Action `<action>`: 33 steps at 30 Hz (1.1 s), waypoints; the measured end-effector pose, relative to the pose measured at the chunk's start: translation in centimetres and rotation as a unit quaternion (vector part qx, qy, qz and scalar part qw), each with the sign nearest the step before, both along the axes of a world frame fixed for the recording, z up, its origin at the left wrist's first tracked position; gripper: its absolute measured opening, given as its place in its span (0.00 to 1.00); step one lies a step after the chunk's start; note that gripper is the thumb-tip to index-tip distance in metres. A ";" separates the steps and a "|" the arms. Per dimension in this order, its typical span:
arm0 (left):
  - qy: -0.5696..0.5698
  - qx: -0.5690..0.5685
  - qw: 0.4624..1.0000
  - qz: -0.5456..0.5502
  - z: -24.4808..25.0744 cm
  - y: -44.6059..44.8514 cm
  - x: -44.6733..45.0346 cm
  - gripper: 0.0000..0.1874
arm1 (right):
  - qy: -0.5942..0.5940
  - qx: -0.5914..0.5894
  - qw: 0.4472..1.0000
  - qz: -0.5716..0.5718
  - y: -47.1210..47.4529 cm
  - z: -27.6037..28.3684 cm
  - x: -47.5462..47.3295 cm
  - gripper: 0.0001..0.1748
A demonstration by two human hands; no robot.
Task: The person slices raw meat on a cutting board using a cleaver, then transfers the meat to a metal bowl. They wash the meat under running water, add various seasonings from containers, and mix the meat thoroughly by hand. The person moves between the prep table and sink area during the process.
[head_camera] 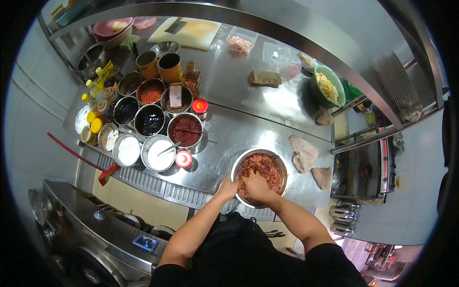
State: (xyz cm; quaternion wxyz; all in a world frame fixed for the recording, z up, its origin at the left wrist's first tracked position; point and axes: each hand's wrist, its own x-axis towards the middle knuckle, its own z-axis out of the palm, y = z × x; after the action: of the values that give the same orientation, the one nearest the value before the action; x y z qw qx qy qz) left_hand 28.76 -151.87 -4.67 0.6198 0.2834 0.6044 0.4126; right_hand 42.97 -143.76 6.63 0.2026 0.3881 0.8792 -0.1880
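Note:
A round stainless steel bowl [235,168] stands on the steel worktop in front of me, filled with raw sliced meat [274,172] streaked with a dark reddish-brown seasoning. My left hand [228,188] grips the bowl's left rim. Inside the bowl, my right hand [255,184] presses into the meat, its fingertips partly buried, so I cannot see whether they close on any pieces. Two crumpled cloths, a larger one [304,153] and a smaller one [322,178], lie to the right of the bowl.
Steel pots of seasonings, including white powder [129,150], dark sauce [150,120] and red paste [184,131], crowd the left. Red-lidded jars [184,159] stand beside them. A cutting board with a cleaver [175,27] lies at the back. A green basin [319,95] sits right, below an overhead shelf [251,21].

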 end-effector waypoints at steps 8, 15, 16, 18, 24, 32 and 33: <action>0.046 0.001 0.999 -0.002 -0.3 -0.3 0.0 0.21 | -0.066 0.046 0.990 -0.114 4.0 -1.1 -1.9 0.28; 0.035 0.018 0.999 0.010 -0.2 0.3 0.1 0.22 | -0.045 0.051 0.996 -0.049 3.8 0.5 -1.2 0.15; 0.014 -0.020 1.000 0.010 -0.2 0.3 0.3 0.22 | -0.015 0.027 0.998 -0.053 3.8 0.5 -0.6 0.20; 0.027 0.000 0.999 0.047 0.0 0.2 0.8 0.21 | -0.017 0.063 0.994 -0.087 4.0 0.1 0.3 0.28; 0.050 -0.033 0.997 0.041 1.6 0.0 0.7 0.20 | 0.051 0.028 0.985 -0.161 4.4 -2.3 2.0 0.18; 0.063 -0.062 0.996 0.025 3.5 0.2 0.9 0.21 | 0.013 0.057 0.976 -0.211 2.5 -0.9 2.0 0.24; 0.071 -0.068 0.995 0.012 3.4 0.2 0.6 0.22 | 0.057 -0.075 0.959 -0.266 2.9 -0.5 1.7 0.21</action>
State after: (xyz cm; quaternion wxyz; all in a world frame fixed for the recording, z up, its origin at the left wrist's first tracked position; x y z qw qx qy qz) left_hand 29.37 -151.70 -1.29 0.5877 0.2618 0.6773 0.3568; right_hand 44.69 -140.84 6.11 0.1234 0.5800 0.7378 -0.3224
